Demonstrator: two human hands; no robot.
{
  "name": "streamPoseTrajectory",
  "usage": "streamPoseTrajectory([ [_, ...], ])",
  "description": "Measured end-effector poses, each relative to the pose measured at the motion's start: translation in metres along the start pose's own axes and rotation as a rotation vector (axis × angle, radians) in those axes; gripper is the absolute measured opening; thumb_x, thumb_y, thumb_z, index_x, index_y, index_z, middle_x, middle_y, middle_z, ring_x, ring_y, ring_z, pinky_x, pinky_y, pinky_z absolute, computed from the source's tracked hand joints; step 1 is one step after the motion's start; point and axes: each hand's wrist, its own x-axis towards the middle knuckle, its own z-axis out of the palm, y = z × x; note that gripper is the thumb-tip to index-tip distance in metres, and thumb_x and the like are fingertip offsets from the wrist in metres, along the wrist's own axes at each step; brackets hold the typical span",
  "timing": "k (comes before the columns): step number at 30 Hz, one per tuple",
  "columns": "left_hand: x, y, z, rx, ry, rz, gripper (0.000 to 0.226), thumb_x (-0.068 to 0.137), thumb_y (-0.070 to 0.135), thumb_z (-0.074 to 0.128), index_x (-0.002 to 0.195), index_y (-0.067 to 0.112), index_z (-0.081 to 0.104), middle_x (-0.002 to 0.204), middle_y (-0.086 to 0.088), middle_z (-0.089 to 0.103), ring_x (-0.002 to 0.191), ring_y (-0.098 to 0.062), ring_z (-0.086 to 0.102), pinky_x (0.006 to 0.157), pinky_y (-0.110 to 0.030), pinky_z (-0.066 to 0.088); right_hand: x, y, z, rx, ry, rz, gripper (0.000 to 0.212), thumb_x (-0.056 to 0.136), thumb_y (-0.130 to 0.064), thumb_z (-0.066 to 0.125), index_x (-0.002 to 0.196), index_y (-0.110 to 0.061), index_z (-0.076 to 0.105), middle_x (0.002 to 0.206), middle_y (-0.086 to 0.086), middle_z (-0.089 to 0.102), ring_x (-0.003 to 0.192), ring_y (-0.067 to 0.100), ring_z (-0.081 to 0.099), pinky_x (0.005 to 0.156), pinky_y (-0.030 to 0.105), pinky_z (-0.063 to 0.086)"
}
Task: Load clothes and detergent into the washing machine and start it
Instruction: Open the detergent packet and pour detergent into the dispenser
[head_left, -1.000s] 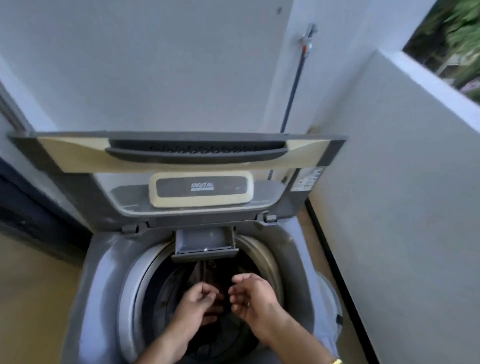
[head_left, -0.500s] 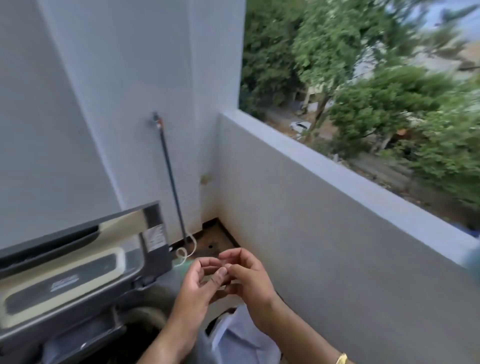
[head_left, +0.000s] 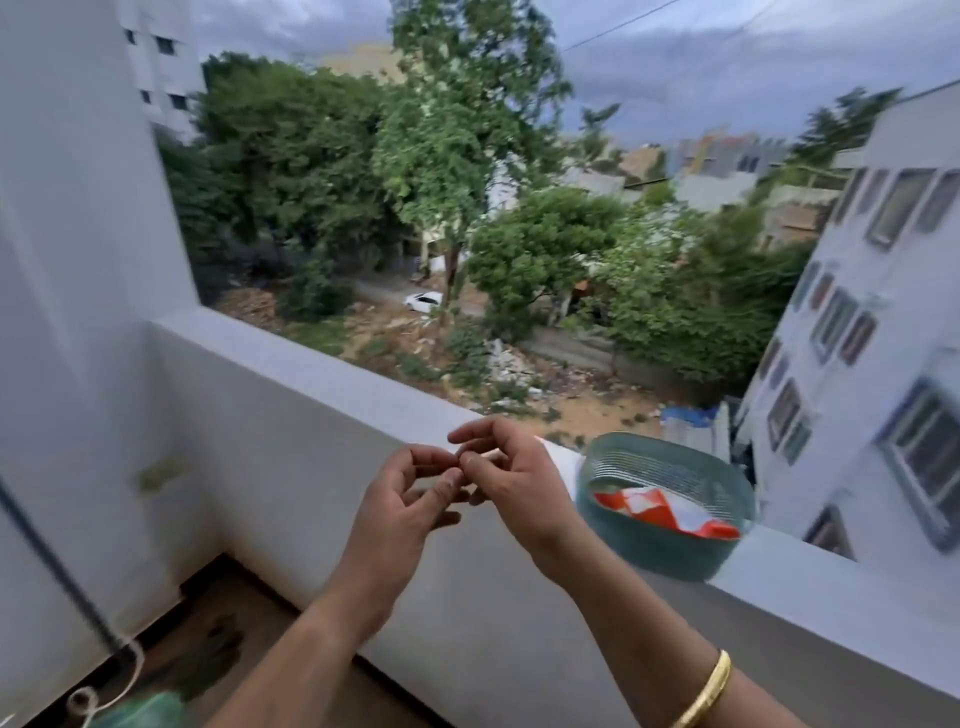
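My left hand and my right hand are raised together in front of the balcony wall, their loosely curled fingertips touching each other. I see nothing held in either. To the right of my right hand, a green slotted basket stands on the ledge. An orange and white packet lies inside it. The washing machine and the clothes are out of view.
The white parapet ledge runs from the left wall down to the right. A dark hose with a white cord hangs by the left wall over the brown floor. A blurred green object shows at the bottom left edge. Trees and buildings lie beyond.
My view has swung right and up, from the open washing machine drum to the balcony ledge. My hands have lifted out of the drum and come together. The basket has come into sight.
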Motion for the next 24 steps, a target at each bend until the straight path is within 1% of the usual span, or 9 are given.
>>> streamPoseTrajectory([
  [3, 0.025, 0.009, 0.057, 0.011, -0.1, 0.034, 0.011, 0.111, 0.018, 0.068, 0.12, 0.012, 0.071, 0.114, -0.004, 0.083, 0.106, -0.025, 0.084, 0.09, -0.041, 0.067, 0.006, 0.0, -0.066, -0.135, 0.089, -0.05, 0.016, 0.101, -0.007, 0.064, 0.105, -0.02, 0.073, 0.092, 0.008, 0.075, 0.074, 0.009, 0.066, 0.065, 0.028, 0.057],
  [5, 0.039, 0.01, 0.09, 0.029, -0.173, 0.042, 0.012, 0.112, 0.022, 0.066, 0.12, 0.013, 0.071, 0.116, -0.005, 0.083, 0.107, -0.025, 0.083, 0.09, -0.041, 0.066, 0.009, 0.004, -0.105, -0.268, 0.154, -0.081, 0.015, 0.099, -0.007, 0.066, 0.101, -0.019, 0.074, 0.084, 0.002, 0.074, 0.071, 0.003, 0.064, 0.064, 0.024, 0.055],
  [7, 0.052, 0.007, 0.115, 0.097, -0.225, 0.054, 0.01, 0.112, 0.023, 0.067, 0.119, 0.016, 0.071, 0.118, -0.005, 0.083, 0.106, -0.025, 0.082, 0.09, -0.042, 0.065, 0.009, 0.009, -0.136, -0.413, 0.196, -0.089, 0.013, 0.097, -0.007, 0.068, 0.097, -0.018, 0.074, 0.083, -0.001, 0.074, 0.069, 0.003, 0.065, 0.064, 0.022, 0.055],
  [9, 0.063, -0.003, 0.133, 0.224, -0.28, 0.091, 0.003, 0.111, 0.022, 0.07, 0.114, 0.021, 0.071, 0.115, -0.002, 0.081, 0.105, -0.023, 0.08, 0.091, -0.04, 0.063, 0.006, 0.016, -0.161, -0.551, 0.206, -0.071, 0.012, 0.095, -0.009, 0.069, 0.095, -0.02, 0.073, 0.083, -0.004, 0.073, 0.07, 0.006, 0.065, 0.067, 0.026, 0.056],
  [12, 0.073, -0.02, 0.152, 0.449, -0.357, 0.161, 0.007, 0.109, 0.018, 0.071, 0.111, 0.025, 0.069, 0.112, 0.008, 0.078, 0.106, -0.011, 0.075, 0.088, -0.023, 0.058, -0.004, 0.033, -0.194, -0.731, 0.189, -0.045, 0.009, 0.095, -0.014, 0.07, 0.094, -0.022, 0.072, 0.085, -0.008, 0.069, 0.075, 0.007, 0.065, 0.072, 0.033, 0.059],
  [16, 0.08, -0.041, 0.164, 0.627, -0.388, 0.205, 0.011, 0.109, 0.014, 0.071, 0.111, 0.024, 0.066, 0.111, 0.009, 0.075, 0.107, -0.006, 0.072, 0.08, -0.012, 0.053, -0.02, 0.053, -0.217, -0.841, 0.083, 0.047, 0.008, 0.093, -0.029, 0.076, 0.1, -0.026, 0.073, 0.09, -0.012, 0.068, 0.086, 0.008, 0.064, 0.08, 0.036, 0.058],
  [18, 0.083, -0.05, 0.168, 0.707, -0.417, 0.206, 0.015, 0.108, 0.013, 0.071, 0.109, 0.027, 0.064, 0.111, 0.009, 0.073, 0.105, -0.008, 0.071, 0.081, -0.014, 0.051, -0.026, 0.063, -0.218, -0.882, 0.035, 0.078, 0.018, 0.091, -0.04, 0.078, 0.104, -0.03, 0.071, 0.096, -0.012, 0.067, 0.092, 0.012, 0.062, 0.084, 0.037, 0.056],
  [20, 0.085, -0.057, 0.171, 0.78, -0.444, 0.213, 0.019, 0.107, 0.012, 0.07, 0.108, 0.029, 0.063, 0.109, 0.009, 0.071, 0.102, -0.01, 0.07, 0.085, -0.024, 0.054, -0.029, 0.073, -0.214, -0.943, 0.016, 0.094, 0.027, 0.088, -0.048, 0.078, 0.109, -0.033, 0.069, 0.1, -0.011, 0.067, 0.096, 0.015, 0.06, 0.085, 0.038, 0.054],
  [24, 0.084, -0.063, 0.174, 0.864, -0.458, 0.238, 0.018, 0.104, 0.014, 0.069, 0.106, 0.031, 0.064, 0.107, 0.012, 0.071, 0.099, -0.015, 0.069, 0.091, -0.041, 0.062, -0.029, 0.088, -0.207, -1.07, 0.065, 0.015, 0.026, 0.09, -0.052, 0.073, 0.108, -0.035, 0.065, 0.101, -0.013, 0.069, 0.094, 0.017, 0.06, 0.086, 0.041, 0.054],
])
